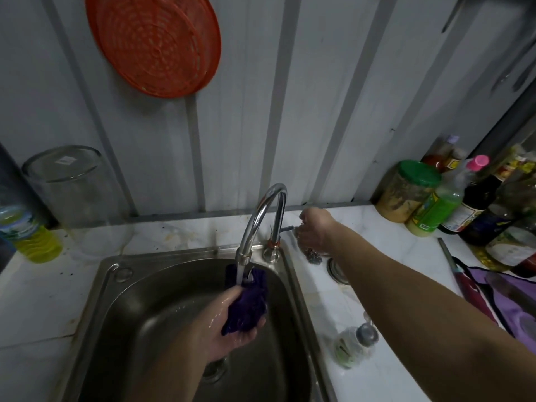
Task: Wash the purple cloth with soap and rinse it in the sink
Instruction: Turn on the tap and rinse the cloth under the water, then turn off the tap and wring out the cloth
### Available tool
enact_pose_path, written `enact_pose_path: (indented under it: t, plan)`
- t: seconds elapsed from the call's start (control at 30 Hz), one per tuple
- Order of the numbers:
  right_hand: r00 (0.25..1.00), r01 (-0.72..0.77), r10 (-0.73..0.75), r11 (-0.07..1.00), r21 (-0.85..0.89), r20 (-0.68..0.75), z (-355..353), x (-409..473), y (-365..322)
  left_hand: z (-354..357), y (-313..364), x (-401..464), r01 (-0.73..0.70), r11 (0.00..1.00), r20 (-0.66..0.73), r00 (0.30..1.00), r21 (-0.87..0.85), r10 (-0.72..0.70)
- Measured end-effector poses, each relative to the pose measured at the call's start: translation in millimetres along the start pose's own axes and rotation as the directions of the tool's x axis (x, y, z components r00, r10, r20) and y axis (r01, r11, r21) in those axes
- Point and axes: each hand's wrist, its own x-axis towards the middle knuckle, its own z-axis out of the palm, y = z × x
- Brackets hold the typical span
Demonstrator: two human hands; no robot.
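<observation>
Left hand (232,323): fingers closed around the purple cloth (246,306), bunched under the faucet (261,216) stream. Right hand (314,230): fingers grip the faucet handle.

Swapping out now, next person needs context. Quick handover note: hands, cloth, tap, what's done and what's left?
Left hand: gripping the bunched purple cloth over the sink, right under the faucet spout.
Right hand: on the tap handle behind the sink, beside the faucet base.
Done: water is running onto the cloth; cloth and left hand are wet.
Cannot tell whether soap has gone on; no suds visible. Green dish soap bottle stands on the counter at right, untouched.
Left: soap and scrub if not done, rinse, wring, shut the tap.
</observation>
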Motion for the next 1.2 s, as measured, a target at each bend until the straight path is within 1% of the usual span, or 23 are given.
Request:
enact_pose_path:
  t: [0.03, 0.1, 0.2, 0.4, 0.63, 0.7, 0.77, 0.83, 0.9, 0.97, 1.0, 1.1, 1.13, 1.2]
  plan:
    - [1.000, -0.026, 0.026, 0.997, 0.072, 0.001, 0, 9, 1, 1, 1, 2, -0.006, 1.000, 0.003, 1.000, -0.007, 0.006]
    - [0.998, -0.054, 0.055, 0.992, 0.117, -0.005, 4, 21, 4, 4, 3, 6, -0.027, 1.000, 0.013, 1.000, -0.004, 0.027]
    - [0.998, -0.049, 0.052, 0.993, 0.103, -0.025, 11, 17, 5, 8, 9, 9, -0.057, 0.998, 0.020, 0.998, 0.018, 0.057]
    - [0.998, -0.060, 0.058, 0.988, 0.142, 0.016, 15, 22, 10, 22, 16, 5, -0.082, 0.996, -0.008, 0.997, 0.029, 0.082]
    - [0.997, -0.072, 0.067, 0.991, 0.114, 0.045, 18, 27, 14, 25, 18, 2, -0.064, 0.997, -0.038, 0.997, 0.037, 0.065]
    - [0.996, -0.053, 0.046, 0.994, 0.092, 0.079, 22, 28, 13, 25, 18, 3, -0.057, 0.997, -0.043, 0.997, 0.046, 0.059]
    - [0.991, 0.001, -0.005, 1.000, 0.031, 0.133, 27, 31, 13, 23, 18, 4, -0.052, 0.997, -0.049, 0.997, 0.059, 0.055]
    - [0.977, 0.049, -0.047, 0.999, -0.003, 0.210, 33, 31, 10, 22, 19, 4, -0.040, 0.997, -0.050, 0.998, 0.070, 0.044]
    - [0.953, 0.064, -0.054, 0.998, -0.023, 0.299, 38, 26, 7, 22, 19, 2, -0.037, 0.997, -0.044, 0.998, 0.071, 0.040]
    - [0.947, 0.048, -0.037, 0.998, -0.027, 0.319, 37, 22, 8, 20, 20, 0, -0.049, 0.997, -0.041, 0.998, 0.065, 0.051]
    - [0.955, 0.036, -0.030, 0.999, -0.015, 0.295, 35, 21, 9, 20, 20, -1, -0.052, 0.997, -0.042, 0.998, 0.060, 0.054]
    - [0.995, 0.025, -0.030, 0.998, 0.063, 0.094, 34, 9, 16, 20, 18, -5, -0.049, 0.998, -0.047, 0.998, 0.031, 0.051]
    - [0.999, 0.042, -0.045, 0.995, 0.096, 0.029, 36, 1, 21, 21, 17, -6, -0.048, 0.999, -0.047, 0.998, 0.010, 0.049]
    - [0.994, 0.086, -0.081, 0.994, 0.072, -0.069, 41, -17, 39, 23, 15, -9, -0.046, 0.998, -0.018, 0.999, -0.037, 0.046]
